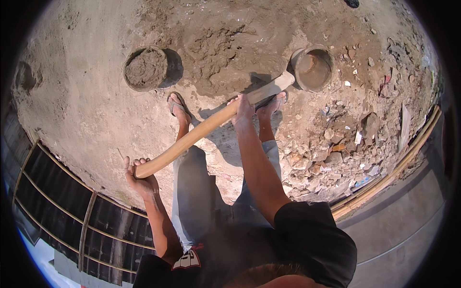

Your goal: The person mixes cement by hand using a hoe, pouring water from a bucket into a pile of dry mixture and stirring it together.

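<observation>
A hoe with a thick pale wooden handle [194,136] slants across the front of my legs. My right hand [244,109] is closed round the handle near its grey, mortar-coated head end [281,82]. The blade is mostly hidden beneath. At the lower left, the butt of the handle rests in my left hand [143,181], its fingers curled about it. Beyond my feet spreads a heap of wet grey mortar [216,53]. A bucket filled with mortar [145,69] stands to its left. At the right, close to the hoe's head, stands another bucket [313,69], with little or nothing in it.
Broken rubble [331,144] and litter cover the ground at the right. Bamboo poles [384,180] edge that side, beside a grey slab [398,223]. A bamboo frame with dark panels [67,199] lies at the lower left. My sandalled feet [180,106] stand between the buckets.
</observation>
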Motion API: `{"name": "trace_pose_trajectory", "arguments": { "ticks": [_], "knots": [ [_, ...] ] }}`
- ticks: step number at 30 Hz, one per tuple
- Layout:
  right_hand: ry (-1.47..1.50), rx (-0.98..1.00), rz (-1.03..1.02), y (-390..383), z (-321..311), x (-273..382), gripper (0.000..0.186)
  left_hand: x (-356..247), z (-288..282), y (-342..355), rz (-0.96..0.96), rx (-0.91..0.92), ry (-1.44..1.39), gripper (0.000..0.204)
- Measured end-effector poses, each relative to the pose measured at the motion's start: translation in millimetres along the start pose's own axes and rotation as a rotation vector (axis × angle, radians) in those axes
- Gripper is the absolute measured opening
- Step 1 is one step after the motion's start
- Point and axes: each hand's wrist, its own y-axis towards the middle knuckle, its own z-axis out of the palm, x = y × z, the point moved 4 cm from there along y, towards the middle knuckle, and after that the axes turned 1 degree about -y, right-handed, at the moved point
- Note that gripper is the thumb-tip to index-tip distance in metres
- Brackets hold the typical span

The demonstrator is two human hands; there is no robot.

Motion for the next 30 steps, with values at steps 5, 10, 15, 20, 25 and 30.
{"name": "trace_pose_trajectory", "arguments": {
  "ticks": [5, 10, 15, 20, 25, 30],
  "knots": [
    [-0.131, -0.353, -0.336, 4, -21, 3, 0.025, 49, -11, 89, -0.275, -0.115, -0.074, 0.017],
    [-0.070, -0.465, -0.038, 45, -25, -28, 0.026, 46, 32, 124, -0.259, -0.063, -0.059, 0.022],
    [0.197, -0.235, 0.148, 26, 24, -88, 0.024, -41, 72, 132, -0.043, 0.035, 0.107, 0.025],
    [0.162, -0.078, 0.167, -47, 108, -84, 0.022, -103, 21, 134, 0.116, 0.058, 0.107, 0.033],
    [-0.016, -0.039, -0.326, -49, 104, -28, 0.020, -73, -60, 94, -0.030, 0.159, 0.401, 0.032],
    [-0.575, 0.022, -0.523, 22, 141, 116, 0.016, 35, 31, 35, -0.382, 0.742, 0.844, 0.035]
  ]
}}
